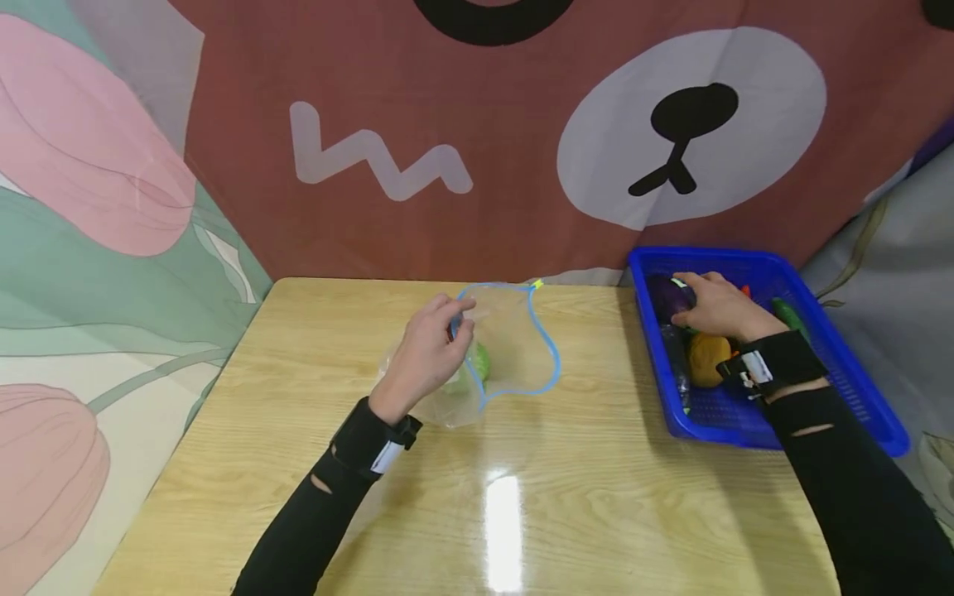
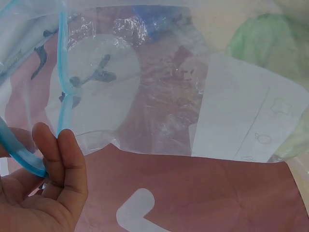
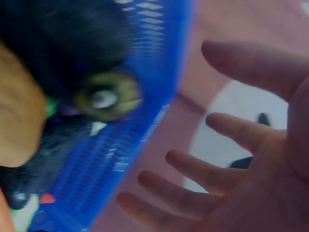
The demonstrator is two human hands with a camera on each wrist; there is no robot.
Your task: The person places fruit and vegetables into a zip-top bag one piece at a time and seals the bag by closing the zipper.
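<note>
A clear zip bag (image 1: 556,364) with a blue-edged mouth lies on the table, a round green vegetable (image 1: 480,362) inside it. My left hand (image 1: 428,352) grips the blue edge (image 2: 62,58) of the bag between curled fingers and thumb. Over the blue basket (image 1: 708,252) at the right, my right hand (image 1: 723,310) reaches down beside a dark purple eggplant (image 1: 663,296). In the right wrist view the fingers (image 3: 207,171) are spread, with nothing between them. A yellow-orange vegetable (image 1: 706,361) and a long dark vegetable (image 1: 676,364) lie below the hand.
Also in the basket are a green cucumber-like vegetable (image 1: 788,316) and bits of red and orange. The wooden table (image 1: 313,530) ends against a brown cloth (image 1: 514,223) with a bear face. Patterned fabric hangs at both sides.
</note>
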